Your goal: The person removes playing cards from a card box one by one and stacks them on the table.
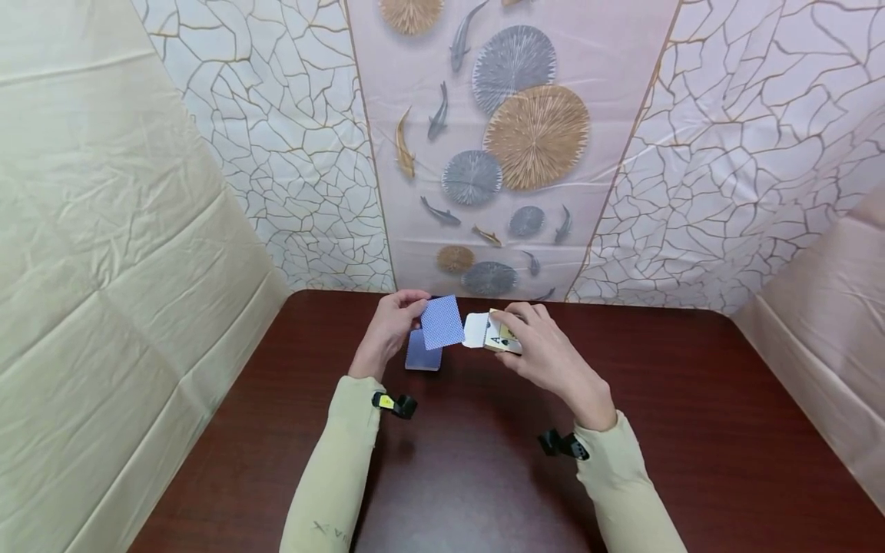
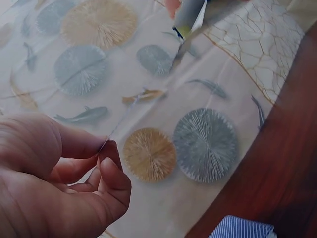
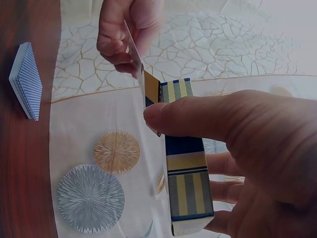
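Note:
My left hand (image 1: 394, 326) pinches a playing card (image 1: 442, 322) by its edge between thumb and fingers, its blue patterned back facing up. In the left wrist view this card (image 2: 120, 122) shows only as a thin edge. My right hand (image 1: 549, 349) holds a card box (image 3: 188, 193) with the thumb on one side and fingers on the other. The box's white flap (image 1: 475, 330) stands open toward the card. An ace marking shows on the box's upper side; its contents are hidden. Below the left hand, a deck of blue-backed cards (image 1: 423, 357) lies stacked on the table.
The dark red-brown table (image 1: 456, 476) ends just beyond the hands at a patterned cloth backdrop (image 1: 477, 238). Pale cloth walls (image 1: 138, 307) rise at both sides. Each sleeve carries a small black wrist camera (image 1: 403, 406).

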`<state>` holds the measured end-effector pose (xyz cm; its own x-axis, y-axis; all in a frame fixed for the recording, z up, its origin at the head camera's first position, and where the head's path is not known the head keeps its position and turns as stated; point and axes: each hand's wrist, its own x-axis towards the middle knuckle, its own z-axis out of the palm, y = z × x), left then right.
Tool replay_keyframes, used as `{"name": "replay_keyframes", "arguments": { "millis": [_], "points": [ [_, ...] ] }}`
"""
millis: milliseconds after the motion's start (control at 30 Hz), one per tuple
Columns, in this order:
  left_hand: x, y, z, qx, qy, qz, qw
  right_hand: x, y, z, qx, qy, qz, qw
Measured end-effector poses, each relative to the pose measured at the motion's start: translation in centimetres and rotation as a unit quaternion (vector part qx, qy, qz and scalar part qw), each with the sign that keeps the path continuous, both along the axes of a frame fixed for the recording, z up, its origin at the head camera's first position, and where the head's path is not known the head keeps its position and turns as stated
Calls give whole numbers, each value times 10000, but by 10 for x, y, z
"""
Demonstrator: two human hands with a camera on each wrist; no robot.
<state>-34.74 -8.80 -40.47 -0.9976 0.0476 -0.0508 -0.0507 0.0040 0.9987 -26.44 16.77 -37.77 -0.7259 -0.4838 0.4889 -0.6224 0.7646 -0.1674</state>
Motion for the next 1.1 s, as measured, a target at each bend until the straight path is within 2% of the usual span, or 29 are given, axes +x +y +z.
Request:
{"name": "replay_keyframes", "arguments": {
  "millis": [200,467,900,1100],
  "points": [
    [-9,-9,-2,-357,-200,-143,9991,1,-1,0,-24,-22,-11,10000],
    [-12,-14,-3,-1306,-203,-245,9909,2,-4,0,38,-75,-10,10000],
    [-36,-15,-20,-1609,-515,-446,9846,1,-6,-2,94,-145,-77,9998],
    [-44,-16,-31,-1737,-480,-531,9822,0,-7,-1,122,-173,-85,9997]
  ]
}}
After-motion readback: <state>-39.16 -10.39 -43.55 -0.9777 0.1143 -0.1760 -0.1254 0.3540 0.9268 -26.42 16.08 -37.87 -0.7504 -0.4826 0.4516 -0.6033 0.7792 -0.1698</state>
